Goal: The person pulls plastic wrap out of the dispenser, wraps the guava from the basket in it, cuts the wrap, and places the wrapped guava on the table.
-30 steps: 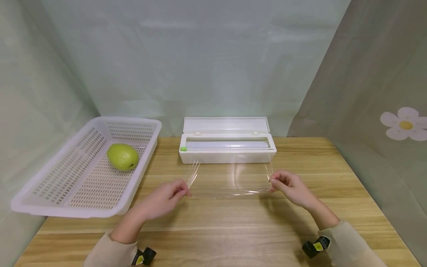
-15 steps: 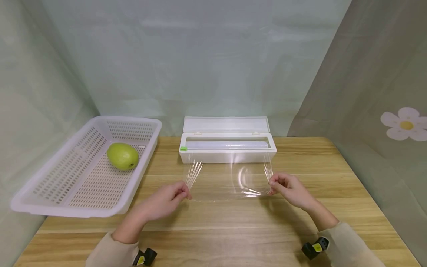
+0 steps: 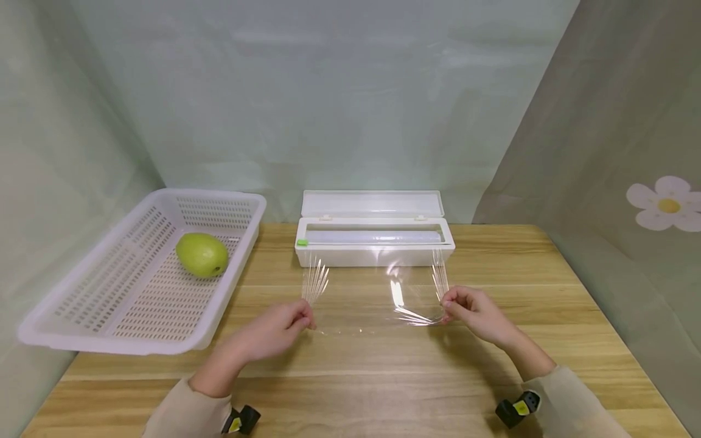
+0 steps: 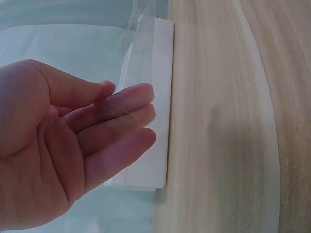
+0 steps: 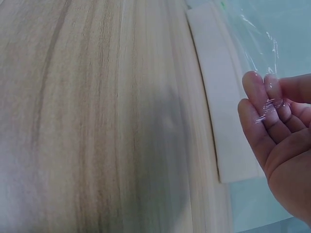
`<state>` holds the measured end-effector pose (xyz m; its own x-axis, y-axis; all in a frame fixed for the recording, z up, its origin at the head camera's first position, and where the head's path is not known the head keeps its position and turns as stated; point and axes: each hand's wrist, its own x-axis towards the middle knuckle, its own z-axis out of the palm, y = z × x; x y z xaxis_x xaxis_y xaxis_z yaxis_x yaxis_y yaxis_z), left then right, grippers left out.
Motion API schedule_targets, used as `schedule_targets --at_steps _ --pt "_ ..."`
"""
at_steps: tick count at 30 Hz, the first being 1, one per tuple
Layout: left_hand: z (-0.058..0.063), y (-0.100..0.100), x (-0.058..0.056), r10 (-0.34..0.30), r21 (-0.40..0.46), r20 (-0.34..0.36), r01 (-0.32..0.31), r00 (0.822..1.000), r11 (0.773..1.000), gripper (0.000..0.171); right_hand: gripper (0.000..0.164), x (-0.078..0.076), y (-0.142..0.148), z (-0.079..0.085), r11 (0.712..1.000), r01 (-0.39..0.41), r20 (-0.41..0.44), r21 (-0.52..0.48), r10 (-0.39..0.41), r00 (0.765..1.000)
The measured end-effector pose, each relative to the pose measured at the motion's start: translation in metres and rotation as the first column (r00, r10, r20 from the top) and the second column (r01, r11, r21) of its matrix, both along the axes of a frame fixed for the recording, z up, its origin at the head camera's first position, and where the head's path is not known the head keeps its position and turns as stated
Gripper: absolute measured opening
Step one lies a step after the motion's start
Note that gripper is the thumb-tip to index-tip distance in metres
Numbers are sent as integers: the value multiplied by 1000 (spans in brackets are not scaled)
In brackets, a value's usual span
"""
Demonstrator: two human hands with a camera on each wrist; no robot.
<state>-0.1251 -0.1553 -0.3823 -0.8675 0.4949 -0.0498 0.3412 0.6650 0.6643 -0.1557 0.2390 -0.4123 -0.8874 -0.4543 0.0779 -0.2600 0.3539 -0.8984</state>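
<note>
clear wrap, glossy, creased toward corners, pinched by left hand and right hand; white box beyond hands.

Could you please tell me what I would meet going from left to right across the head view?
White basket with a green fruit in it, left hand, clear film, right hand, white flower on the backdrop.

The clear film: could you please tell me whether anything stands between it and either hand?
Nothing visible does: the left hand and the right hand each pinch the clear film at its near edge.
</note>
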Motion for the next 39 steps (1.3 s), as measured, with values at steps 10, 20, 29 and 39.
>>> schedule_targets --at_steps 10,20,29,39 --pt "-3 3 1 -5 0 1 5 1000 1000 15 19 -1 1 -3 1000 -24 -10 3 24 1000" --pt "-7 3 2 5 2 6 -5 1000 1000 14 21 -1 2 -6 999 -36 47 6 36 998" --pt "-9 2 3 -1 8 1 1 1000 1000 13 20 -1 3 -8 999 -43 54 15 42 998" --pt "-10 2 4 -4 16 14 3 1000 1000 14 20 1 3 -9 998 -57 79 10 56 995"
